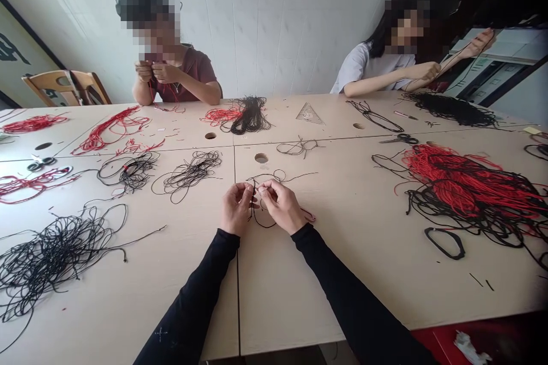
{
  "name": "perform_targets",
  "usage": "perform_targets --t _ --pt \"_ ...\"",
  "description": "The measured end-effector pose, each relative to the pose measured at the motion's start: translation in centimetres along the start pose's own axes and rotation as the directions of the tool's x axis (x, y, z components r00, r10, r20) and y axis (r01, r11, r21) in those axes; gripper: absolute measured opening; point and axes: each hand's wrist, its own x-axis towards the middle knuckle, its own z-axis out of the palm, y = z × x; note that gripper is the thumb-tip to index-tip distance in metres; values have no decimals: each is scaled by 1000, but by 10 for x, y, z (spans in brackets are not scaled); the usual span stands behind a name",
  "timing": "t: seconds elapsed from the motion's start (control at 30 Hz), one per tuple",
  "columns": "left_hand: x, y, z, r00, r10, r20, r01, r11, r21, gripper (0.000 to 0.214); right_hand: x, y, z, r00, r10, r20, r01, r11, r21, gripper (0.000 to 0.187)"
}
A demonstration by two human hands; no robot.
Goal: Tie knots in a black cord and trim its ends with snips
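Note:
My left hand and my right hand meet over the middle of the light wooden table. Both pinch a thin black cord between thumb and fingers. The cord hangs in a loop below my hands and trails back across the table toward a round hole. A red bit of cord shows just right of my right hand. Both arms wear black sleeves.
Black cord piles lie at the left and center-left. A big red and black tangle fills the right. Scissors and a clear triangle ruler lie farther back. Two other people sit across, handling cords.

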Motion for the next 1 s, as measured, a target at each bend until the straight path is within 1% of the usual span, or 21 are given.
perform_targets --t 0.17,0.37,0.43,0.53,0.67,0.83,0.9,1.0 --pt "-1 1 1 1000 -10 -7 10 1000 -2 37 2 -2 -1 999 53 -7 -52 998 21 19" --pt "-2 0 1 999 -30 22 30 999 -35 36 1 0 2 989 141 41 -146 973 178 26" --pt "-2 0 1 999 -38 38 40 998 -56 37 1 2 3 988 140 59 -149 969 195 28" --pt "-1 -1 1 998 -44 49 48 995 -83 38 1 4 3 990 125 64 -135 976 173 29" --pt "-1 -2 1 998 -42 42 46 995 -90 41 2 5 1 994 107 39 -111 988 107 26" --pt "-1 0 0 998 -58 40 61 996 -69 42 2 4 0 995 100 13 -100 992 79 25" --pt "-1 1 0 999 -51 13 52 998 -32 41 2 4 1 994 105 14 -106 990 95 26" --pt "-1 2 1 999 -10 -37 11 1000 26 41 1 5 3 991 122 51 -129 975 183 28"
